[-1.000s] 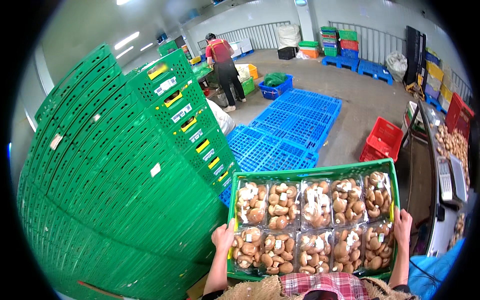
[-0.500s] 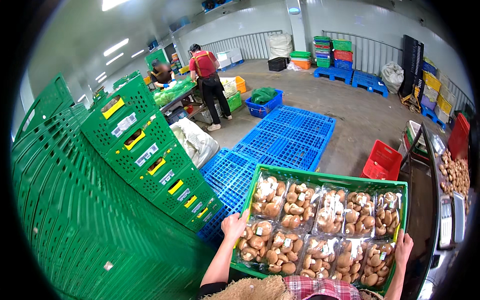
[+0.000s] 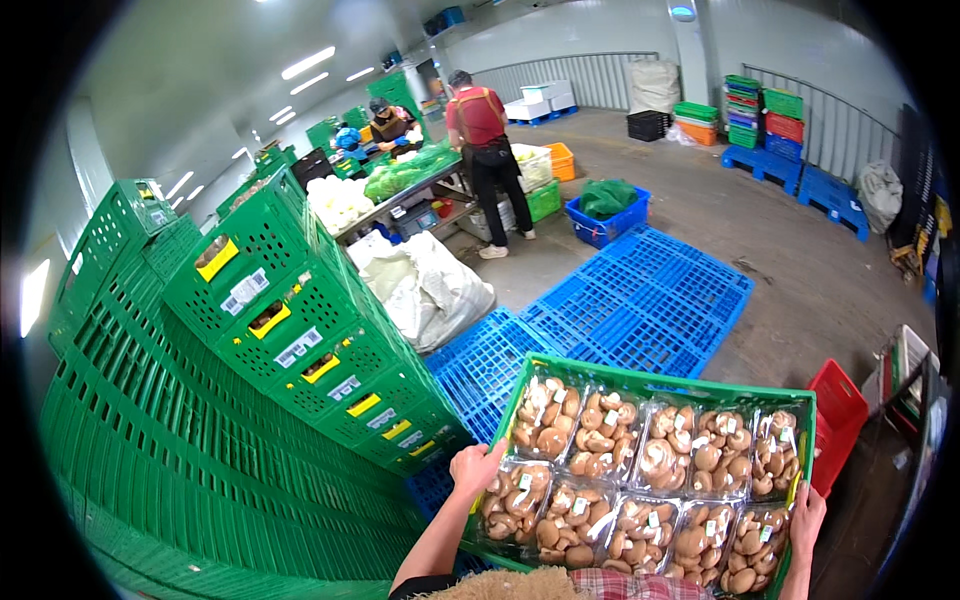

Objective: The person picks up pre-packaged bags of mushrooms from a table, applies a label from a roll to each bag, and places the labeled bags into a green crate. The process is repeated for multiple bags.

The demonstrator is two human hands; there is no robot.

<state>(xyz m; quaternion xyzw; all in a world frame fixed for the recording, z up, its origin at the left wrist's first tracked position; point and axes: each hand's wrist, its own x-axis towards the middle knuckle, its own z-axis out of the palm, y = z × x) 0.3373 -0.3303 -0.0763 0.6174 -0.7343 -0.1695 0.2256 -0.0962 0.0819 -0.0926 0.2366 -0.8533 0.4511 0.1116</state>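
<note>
A green plastic crate (image 3: 660, 378) is held in front of my body, gripped at both short ends. Inside it lie two rows of clear-wrapped packs of brown mushrooms (image 3: 606, 432), most with a small white label. My left hand (image 3: 478, 470) is closed over the crate's left rim. On the opposite end, my right hand (image 3: 806, 520) closes around the right rim; part of its fingers is hidden behind the wall. To the left of the crate rises a stack of green crates (image 3: 350, 340) with yellow handle openings and white labels.
Blue pallets (image 3: 640, 300) lie on the floor ahead. Nested green crates (image 3: 200, 460) fill the left side. A white sack (image 3: 425, 285) lies behind the stack. A red crate (image 3: 836, 420) stands at right. A person in red (image 3: 478, 125) stands by a work table farther off.
My view has turned left, so the pallets, the stack and the people sit farther right. Both hands still hold the mushroom crate, which keeps its place before me.
</note>
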